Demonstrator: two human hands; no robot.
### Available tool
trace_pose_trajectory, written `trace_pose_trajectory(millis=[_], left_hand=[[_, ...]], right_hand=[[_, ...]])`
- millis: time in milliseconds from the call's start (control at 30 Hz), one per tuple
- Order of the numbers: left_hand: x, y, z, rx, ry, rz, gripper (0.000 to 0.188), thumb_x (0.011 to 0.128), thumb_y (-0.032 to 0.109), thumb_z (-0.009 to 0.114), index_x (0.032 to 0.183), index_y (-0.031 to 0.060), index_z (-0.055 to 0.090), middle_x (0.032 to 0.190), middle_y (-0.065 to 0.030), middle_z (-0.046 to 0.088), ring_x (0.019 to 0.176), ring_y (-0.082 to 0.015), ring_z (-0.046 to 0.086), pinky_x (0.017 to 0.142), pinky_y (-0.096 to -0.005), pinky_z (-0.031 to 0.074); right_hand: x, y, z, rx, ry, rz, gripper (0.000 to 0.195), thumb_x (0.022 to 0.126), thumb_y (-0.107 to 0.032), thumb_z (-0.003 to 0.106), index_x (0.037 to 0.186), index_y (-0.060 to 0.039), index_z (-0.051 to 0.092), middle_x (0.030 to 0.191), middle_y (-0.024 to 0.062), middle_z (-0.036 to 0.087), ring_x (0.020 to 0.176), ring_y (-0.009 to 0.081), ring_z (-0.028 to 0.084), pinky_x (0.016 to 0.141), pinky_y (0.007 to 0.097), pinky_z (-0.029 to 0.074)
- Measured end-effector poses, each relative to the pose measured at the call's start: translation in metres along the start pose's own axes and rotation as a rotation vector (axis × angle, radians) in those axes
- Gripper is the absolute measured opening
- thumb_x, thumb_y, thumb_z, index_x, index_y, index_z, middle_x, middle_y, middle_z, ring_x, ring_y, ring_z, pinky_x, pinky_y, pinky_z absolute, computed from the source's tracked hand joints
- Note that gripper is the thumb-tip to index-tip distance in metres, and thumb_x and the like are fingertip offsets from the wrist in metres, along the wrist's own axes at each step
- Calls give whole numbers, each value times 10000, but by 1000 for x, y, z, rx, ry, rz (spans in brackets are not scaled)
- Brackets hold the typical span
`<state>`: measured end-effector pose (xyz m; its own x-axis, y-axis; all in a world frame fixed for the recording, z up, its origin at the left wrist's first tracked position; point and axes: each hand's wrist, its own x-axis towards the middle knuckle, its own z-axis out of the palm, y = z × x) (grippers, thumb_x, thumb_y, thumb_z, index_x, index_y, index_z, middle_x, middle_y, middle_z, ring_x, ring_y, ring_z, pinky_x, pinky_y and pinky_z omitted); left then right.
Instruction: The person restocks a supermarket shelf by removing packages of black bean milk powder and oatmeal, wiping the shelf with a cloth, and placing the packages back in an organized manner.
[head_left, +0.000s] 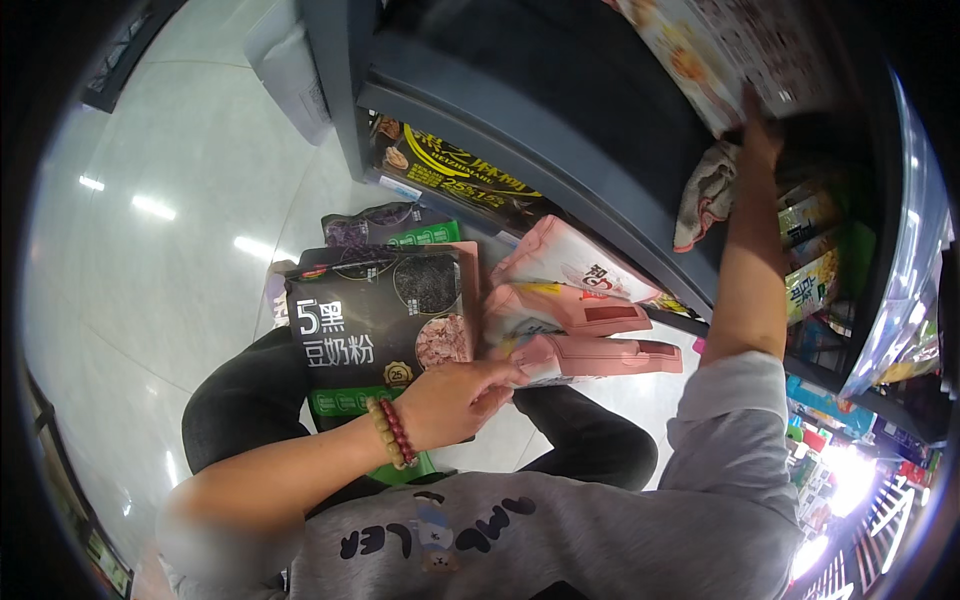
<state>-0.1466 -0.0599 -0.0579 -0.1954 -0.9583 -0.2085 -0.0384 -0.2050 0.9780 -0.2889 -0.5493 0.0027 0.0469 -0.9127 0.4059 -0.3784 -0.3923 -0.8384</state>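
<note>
My left hand (457, 401), with two bead bracelets at the wrist, lies over the lower edge of a large black soy milk powder bag (360, 300). Its fingertips touch the near end of a pink-and-white bag (600, 356); whether they grip it is hard to see. Two more pink-and-white bags, one (577, 307) beside it and another (577, 259) farther up, lean toward the shelf. Deep in the dark grey shelf, my right hand (761, 131) reaches up to a white food package (697, 67). Shadow hides its fingers. A grey cloth with red edging (705, 199) is against that wrist.
The shelf's metal front edge (525, 161) runs diagonally above the bags. Black-and-yellow packages (465, 169) fill the level below. Green-and-yellow packets (810, 285) stand right of my right forearm. A dark purple bag (375, 223) lies behind the black bag on the tiled floor (187, 247).
</note>
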Motion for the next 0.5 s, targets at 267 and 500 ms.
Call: trace_pose_trajectory(millis=[267, 500], left_hand=[[10, -4, 0, 131, 11, 69, 179, 885, 162, 477, 1033, 110, 564, 750, -71, 627, 683, -216, 619, 610, -304, 470], [-4, 0, 0, 90, 33, 52, 193, 885, 155, 474, 1052, 107, 559, 767, -82, 624, 681, -223, 617, 617, -307, 473]], right_hand=[[-34, -55, 107, 60, -57, -60, 777, 695, -440, 701, 1232, 45, 418, 1219, 194, 489, 1084, 276, 494, 919, 339, 386], [-65, 56, -16, -1088, 130, -14, 665, 821, -542, 427, 1256, -40, 431, 1239, 207, 460, 1147, 330, 445, 956, 410, 348]])
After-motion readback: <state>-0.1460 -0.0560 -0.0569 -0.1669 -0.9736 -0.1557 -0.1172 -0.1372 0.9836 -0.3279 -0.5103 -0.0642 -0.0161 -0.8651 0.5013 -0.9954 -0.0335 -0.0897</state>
